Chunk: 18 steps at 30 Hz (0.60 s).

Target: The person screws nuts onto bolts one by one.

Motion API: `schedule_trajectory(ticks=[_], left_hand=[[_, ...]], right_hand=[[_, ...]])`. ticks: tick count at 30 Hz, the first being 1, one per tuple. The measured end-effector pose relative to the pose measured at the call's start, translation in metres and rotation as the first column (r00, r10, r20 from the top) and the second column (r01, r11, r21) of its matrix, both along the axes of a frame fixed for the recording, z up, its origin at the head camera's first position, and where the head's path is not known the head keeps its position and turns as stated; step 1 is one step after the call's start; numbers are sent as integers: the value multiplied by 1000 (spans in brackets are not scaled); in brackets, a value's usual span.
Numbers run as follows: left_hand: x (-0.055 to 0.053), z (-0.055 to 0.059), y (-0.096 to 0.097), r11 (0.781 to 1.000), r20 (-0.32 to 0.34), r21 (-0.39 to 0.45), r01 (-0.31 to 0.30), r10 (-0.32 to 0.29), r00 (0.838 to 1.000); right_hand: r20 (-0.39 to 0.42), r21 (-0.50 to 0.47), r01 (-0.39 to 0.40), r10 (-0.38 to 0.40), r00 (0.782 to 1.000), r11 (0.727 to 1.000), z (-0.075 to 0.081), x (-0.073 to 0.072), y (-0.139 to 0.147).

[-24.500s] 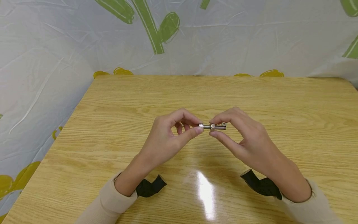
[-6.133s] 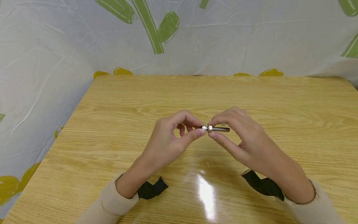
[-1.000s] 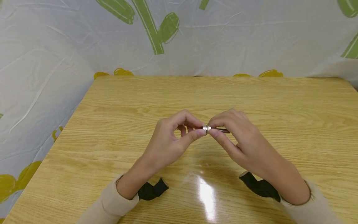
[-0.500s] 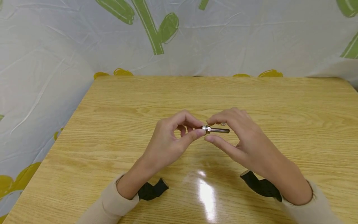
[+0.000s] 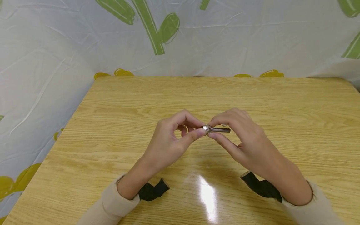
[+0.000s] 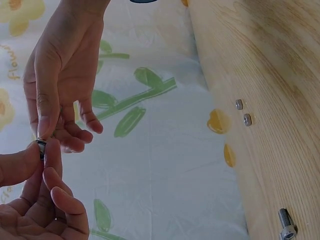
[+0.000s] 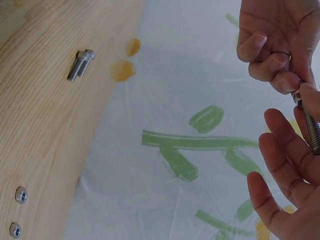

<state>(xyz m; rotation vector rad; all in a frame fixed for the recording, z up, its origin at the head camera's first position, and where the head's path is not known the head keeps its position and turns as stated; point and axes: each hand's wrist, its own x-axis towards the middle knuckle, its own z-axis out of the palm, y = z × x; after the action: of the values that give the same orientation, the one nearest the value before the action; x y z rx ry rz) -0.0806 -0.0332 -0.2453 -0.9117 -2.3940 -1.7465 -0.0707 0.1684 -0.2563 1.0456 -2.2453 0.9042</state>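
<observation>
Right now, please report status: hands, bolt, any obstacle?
Left hand pinches bolt by its head; right hand pinches nut. Nut on, close beside head. No obstacle visible.

Pale flower-print sheet [image 5: 213, 47] behind a wood-grain table [image 5: 140, 97]

On the wood-grained table [image 5: 140, 97] lie two nuts [image 7: 21, 195] and, well apart from them, two bolts [image 7: 76, 66].

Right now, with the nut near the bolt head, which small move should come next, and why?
Probably a gentle tightening turn of the nut: the right hand pinches it, the left hand holds the bolt head, and no clear gap shows between.
</observation>
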Motion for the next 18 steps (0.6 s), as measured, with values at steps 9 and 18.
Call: schedule_trajectory(ticks=[9,18], left_hand=[[1,1,1,1000,25,1,-6,6,1000],[-2,0,2,1000,36,-14,-14,15,999]], right_hand=[[67,61,35,-39,997,998,-11,-1,7],[45,74,47,-51,998,996,-4,0,2]])
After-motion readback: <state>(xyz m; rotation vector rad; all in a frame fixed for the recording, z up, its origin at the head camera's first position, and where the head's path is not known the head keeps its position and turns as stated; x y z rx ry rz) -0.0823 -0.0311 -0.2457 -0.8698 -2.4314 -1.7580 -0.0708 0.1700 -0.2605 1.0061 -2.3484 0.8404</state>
